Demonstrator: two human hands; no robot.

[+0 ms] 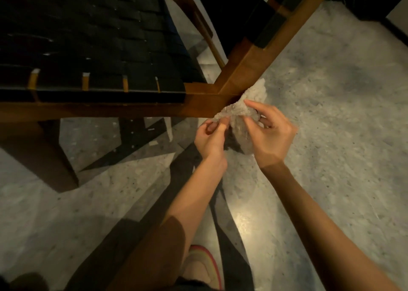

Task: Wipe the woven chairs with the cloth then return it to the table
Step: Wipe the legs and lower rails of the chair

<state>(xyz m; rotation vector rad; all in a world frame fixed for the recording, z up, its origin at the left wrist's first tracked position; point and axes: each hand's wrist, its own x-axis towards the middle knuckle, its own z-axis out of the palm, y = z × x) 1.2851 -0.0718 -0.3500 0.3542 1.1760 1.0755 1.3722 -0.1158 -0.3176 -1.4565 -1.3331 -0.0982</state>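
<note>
A woven chair [99, 47] with a black strap seat and a brown wooden frame fills the upper left. A second chair [260, 38] with the same frame leans in from the upper right, and the two frames meet at a corner. A crumpled whitish cloth [245, 111] hangs just in front of that corner. My left hand [209, 138] pinches the cloth's left edge. My right hand [271, 136] grips its right side with curled fingers. The table is not in view.
A speckled grey stone floor [331, 114] spreads to the right and below. A dark chair leg [44, 158] stands at the left. My shoe [203, 266] shows at the bottom, beside long dark shadows.
</note>
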